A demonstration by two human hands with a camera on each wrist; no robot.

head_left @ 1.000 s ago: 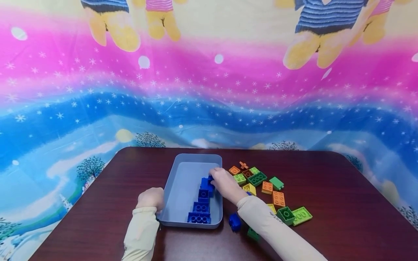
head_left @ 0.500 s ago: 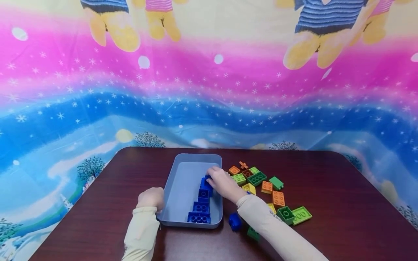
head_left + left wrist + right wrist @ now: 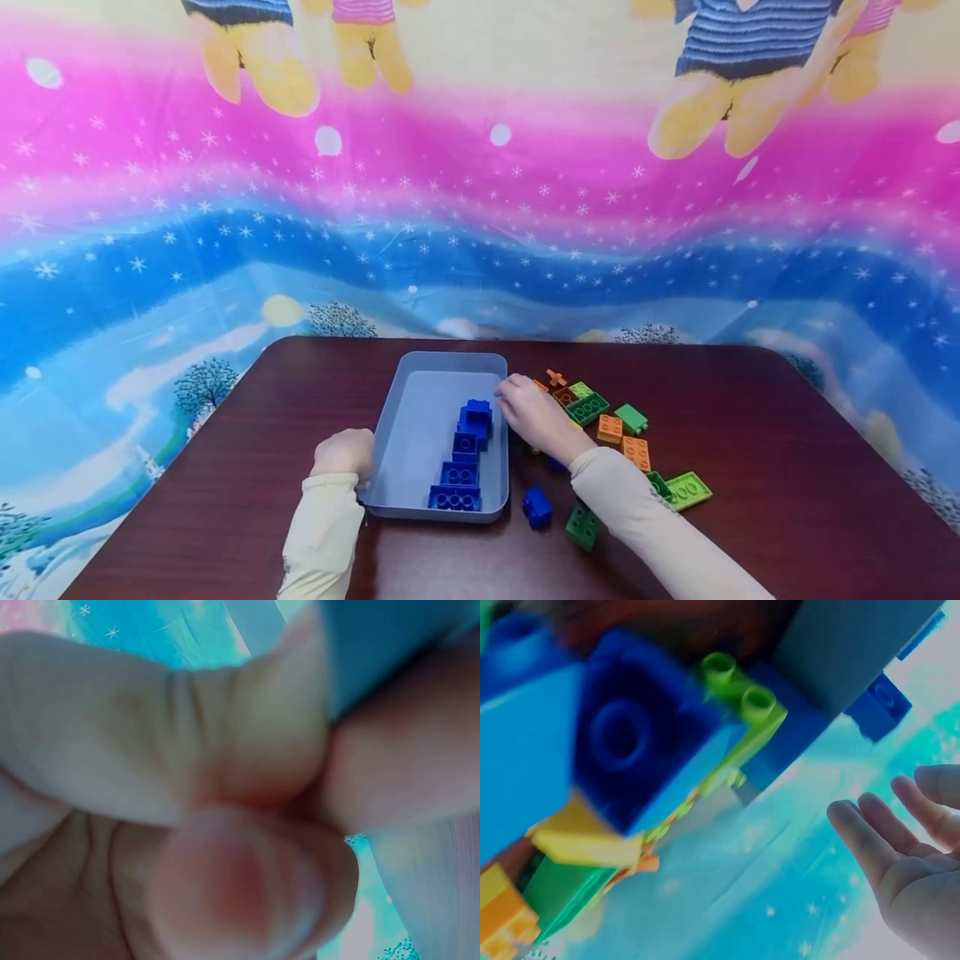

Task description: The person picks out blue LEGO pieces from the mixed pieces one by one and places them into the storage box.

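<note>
Tray (image 3: 420,442), gripped by left fingers (image 3: 112,727), holds blue bricks (image 3: 465,447) left of right fingers (image 3: 862,844) (loosely extended)

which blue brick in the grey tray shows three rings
The blue rectangular plastic brick at the near end of the row in the grey plastic tray; the next brick shows only two rings, the third brick one.

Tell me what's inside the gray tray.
Inside the gray tray: only blue bricks visible, lined up near to far toward its right side. The floor beneath them is covered, so unseen.
</note>
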